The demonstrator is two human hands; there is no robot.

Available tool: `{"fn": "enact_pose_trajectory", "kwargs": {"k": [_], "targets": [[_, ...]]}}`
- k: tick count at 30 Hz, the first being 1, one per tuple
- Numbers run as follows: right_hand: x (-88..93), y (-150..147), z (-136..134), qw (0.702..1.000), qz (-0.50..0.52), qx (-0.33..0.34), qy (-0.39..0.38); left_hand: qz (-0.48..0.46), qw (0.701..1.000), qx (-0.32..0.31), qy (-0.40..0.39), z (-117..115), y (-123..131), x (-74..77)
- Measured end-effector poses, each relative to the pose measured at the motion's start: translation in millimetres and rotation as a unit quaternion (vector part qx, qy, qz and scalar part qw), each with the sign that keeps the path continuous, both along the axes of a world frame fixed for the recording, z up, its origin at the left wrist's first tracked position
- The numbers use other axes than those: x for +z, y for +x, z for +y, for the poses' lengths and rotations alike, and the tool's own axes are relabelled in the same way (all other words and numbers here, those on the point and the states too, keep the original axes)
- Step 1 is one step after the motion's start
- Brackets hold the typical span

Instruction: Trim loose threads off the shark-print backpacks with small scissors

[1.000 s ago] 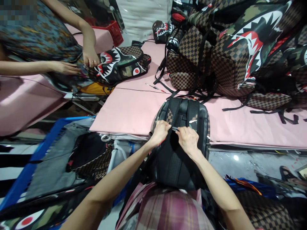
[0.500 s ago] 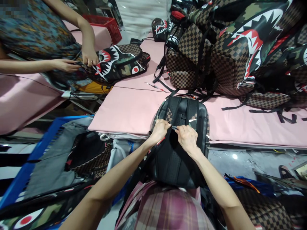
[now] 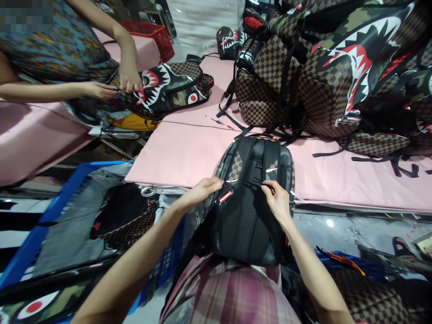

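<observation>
Pink-covered table (image 3: pixel 189 153) spans the middle of the scene. At its near edge a black-backed backpack (image 3: pixel 243 225) lies straps-up, its lower half overhanging the edge. Far right: a heap of checkered and shark-mouth backpacks (image 3: pixel 324 90), with loose black straps (image 3: pixel 401 164) trailing onto the cover. Far left corner: one camouflage shark-mouth backpack (image 3: pixel 168 90), lying flat. Between these, a thin red-tipped tool (image 3: pixel 218 122) lies apart.

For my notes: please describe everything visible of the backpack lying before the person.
The backpack lies back side up, top end on the pink table, lower end toward the person's lap. Its black padded panel looks perforated; two straps, brown checkered patches and a small red label show. The left hand rests open on its left edge; the right hand pinches a small dark part.
</observation>
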State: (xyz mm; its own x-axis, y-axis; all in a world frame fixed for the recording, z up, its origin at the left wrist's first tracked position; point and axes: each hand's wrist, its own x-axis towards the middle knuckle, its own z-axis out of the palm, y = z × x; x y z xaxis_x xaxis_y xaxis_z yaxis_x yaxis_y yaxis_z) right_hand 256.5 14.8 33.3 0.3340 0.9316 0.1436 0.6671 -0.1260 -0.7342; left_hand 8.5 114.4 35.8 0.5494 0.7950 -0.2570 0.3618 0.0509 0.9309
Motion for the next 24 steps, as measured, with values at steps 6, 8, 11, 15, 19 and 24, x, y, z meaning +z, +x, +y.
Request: {"fn": "enact_pose_trajectory", "kwargs": {"k": [6, 8, 11, 15, 19, 24], "targets": [[-5.8, -2, -1, 1.0, -0.014, 0.015, -0.004, 0.221, 0.954, 0.113, 0.169, -4, -46, -10.6], [-7.3, -11, 6, 0.996, -0.074, 0.049, 0.014, 0.199, 0.955, 0.125, 0.182, -4, -24, -16.1], [-9.7, -25, 16, 0.984, -0.157, 0.079, 0.032, 0.134, 0.966, 0.134, 0.173, -6, 16, -26.3], [-13.4, -31, 22, 0.968, -0.229, 0.104, 0.029, 0.022, 0.98, 0.185, 0.068, -14, 34, -44.2], [-15.8, -27, 19, 0.988, -0.124, 0.085, 0.02, -0.014, 0.982, 0.181, 0.055, -24, 20, -49.0], [-15.5, -22, 10, 0.996, 0.087, -0.018, -0.013, 0.102, 0.934, 0.083, 0.333, -39, 19, -34.7]]}}
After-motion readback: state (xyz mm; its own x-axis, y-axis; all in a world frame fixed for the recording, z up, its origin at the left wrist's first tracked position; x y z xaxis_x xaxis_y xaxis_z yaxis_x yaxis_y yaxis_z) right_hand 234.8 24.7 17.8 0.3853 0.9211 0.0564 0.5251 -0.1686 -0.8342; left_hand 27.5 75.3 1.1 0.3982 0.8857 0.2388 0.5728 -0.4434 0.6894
